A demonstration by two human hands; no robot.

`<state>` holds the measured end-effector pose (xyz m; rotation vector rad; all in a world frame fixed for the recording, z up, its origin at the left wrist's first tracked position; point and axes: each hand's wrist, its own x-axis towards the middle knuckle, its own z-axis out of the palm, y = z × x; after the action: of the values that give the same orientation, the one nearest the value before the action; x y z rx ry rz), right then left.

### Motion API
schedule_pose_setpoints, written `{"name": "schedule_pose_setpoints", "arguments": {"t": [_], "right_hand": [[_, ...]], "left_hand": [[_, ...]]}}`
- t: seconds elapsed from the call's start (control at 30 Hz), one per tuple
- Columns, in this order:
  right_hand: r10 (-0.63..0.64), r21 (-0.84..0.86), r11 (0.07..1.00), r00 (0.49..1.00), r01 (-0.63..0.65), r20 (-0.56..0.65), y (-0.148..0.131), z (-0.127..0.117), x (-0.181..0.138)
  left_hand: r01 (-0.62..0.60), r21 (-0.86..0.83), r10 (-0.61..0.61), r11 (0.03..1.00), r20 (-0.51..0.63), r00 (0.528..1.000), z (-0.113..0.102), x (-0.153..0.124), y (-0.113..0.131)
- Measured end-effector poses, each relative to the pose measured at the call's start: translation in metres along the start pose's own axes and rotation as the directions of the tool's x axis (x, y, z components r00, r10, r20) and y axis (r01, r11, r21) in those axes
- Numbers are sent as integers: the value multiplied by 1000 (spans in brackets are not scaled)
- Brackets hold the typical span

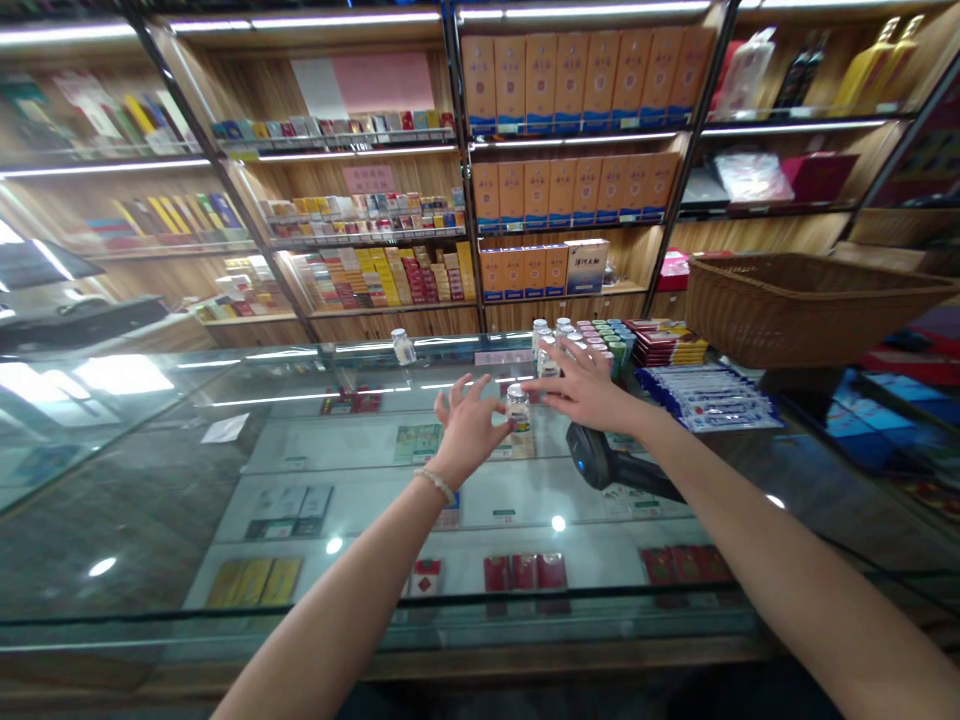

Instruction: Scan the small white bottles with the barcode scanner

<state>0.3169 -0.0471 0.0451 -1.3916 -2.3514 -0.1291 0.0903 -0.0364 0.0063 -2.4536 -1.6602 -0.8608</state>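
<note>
Steadying the small bottle (518, 410) at the glass counter (360, 460), my left hand (465, 428) pinched on its side, right hand (581, 392) fingers apart near its cap; light, even pressure should prevent tipping.

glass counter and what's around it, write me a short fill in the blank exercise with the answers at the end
1. The small white bottle with a silvery cap shows ____ the left hand and the right hand.
2. The pale beaded bracelet is worn on the ____ arm.
3. The black handheld scanner shows a small ____ light.
4. The large brown woven basket is toward the picture's ____ edge.

Missing words: between; left; blue; right
</note>
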Motion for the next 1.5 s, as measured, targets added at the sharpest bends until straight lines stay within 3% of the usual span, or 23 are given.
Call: {"name": "schedule_pose_setpoints", "arguments": {"t": [0.37,0.67,1.5], "right_hand": [[156,105,984,981,-145,-111,30,2,-3],[280,26,960,959,-279,-41,41,2,-2],[315,-4,949,947,-316,-62,40,6,-2]], "left_hand": [[-111,40,110,993,31,993,23,24,28],[-43,19,42,999,52,998,46,48,40],[22,23,-21,999,-36,999,59,57,40]]}}
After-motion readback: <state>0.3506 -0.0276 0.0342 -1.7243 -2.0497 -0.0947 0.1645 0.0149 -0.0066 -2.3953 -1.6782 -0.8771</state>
